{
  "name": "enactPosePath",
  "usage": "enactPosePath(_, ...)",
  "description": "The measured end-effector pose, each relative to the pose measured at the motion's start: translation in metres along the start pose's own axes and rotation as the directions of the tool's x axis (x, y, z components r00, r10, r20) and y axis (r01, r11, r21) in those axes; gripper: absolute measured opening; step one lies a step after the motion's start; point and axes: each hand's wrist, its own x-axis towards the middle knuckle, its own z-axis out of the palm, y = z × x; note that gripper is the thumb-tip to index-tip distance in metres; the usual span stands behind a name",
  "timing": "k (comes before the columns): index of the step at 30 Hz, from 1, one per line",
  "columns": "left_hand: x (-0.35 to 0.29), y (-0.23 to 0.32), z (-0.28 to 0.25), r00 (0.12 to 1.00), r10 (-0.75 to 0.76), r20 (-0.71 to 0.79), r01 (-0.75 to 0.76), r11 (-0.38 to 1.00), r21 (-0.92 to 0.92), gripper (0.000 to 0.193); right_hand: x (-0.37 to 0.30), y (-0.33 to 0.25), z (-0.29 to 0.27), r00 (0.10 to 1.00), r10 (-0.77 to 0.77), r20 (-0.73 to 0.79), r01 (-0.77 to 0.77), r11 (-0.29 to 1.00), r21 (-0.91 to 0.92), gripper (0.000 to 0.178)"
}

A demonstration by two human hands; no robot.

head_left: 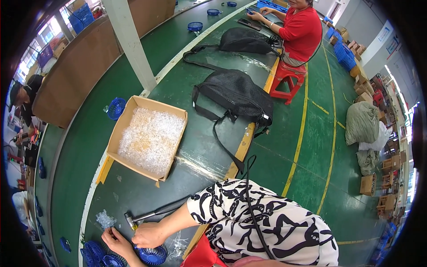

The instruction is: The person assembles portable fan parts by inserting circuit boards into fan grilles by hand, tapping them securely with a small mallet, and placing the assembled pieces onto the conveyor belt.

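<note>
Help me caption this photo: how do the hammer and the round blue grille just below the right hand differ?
Shape: the hammer is long and narrow; the grille is round.
Colour: the hammer combines silver, black and yellow; the grille is blue.
Build: the hammer looks solid; the grille has radiating ribs.
Both lie near the right hand.

From head height, one fisheye view (edges bowing) looks down on the nearby worktable (200,133).

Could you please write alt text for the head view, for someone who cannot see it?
A person's left hand and right hand are close together among round blue parts on a dark green table. Nearby lies a hammer; beyond are a cardboard box of small clear pieces and two black bags.
</note>
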Motion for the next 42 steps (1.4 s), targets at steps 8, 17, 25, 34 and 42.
enactPosePath(8, -0.003, 0.007, -0.006, 0.999, 0.014, 0.042, -0.015, 0.999, 0.03, 0.011, -0.001, 0.0, -0.003, 1.0, 0.013, 0.01, -0.013, 0.999, 0.03, 0.025)
enactPosePath(17, -0.004, 0.018, -0.007, 0.993, 0.106, -0.046, -0.102, 0.991, 0.09, 0.01, -0.001, 0.003, 0.0, 1.0, 0.007, 0.02, -0.007, 1.0, 0.027, 0.023)
enactPosePath(25, -0.008, 0.009, -0.003, 0.991, 0.111, -0.069, -0.104, 0.989, 0.105, 0.012, 0.001, -0.002, -0.004, 0.995, 0.067, 0.074, -0.065, 0.997, -0.031, 0.027)
enactPosePath(34, -0.005, 0.016, -0.005, 0.997, 0.04, -0.06, -0.038, 0.999, 0.035, 0.015, 0.0, -0.001, -0.005, 0.997, 0.047, 0.058, -0.046, 0.999, -0.014, 0.026)
enactPosePath(42, -0.007, 0.01, -0.001, 0.988, 0.133, -0.08, -0.128, 0.99, 0.061, 0.015, -0.001, 0.0, -0.006, 1.0, 0.018, 0.0, -0.018, 0.999, 0.051, 0.018)
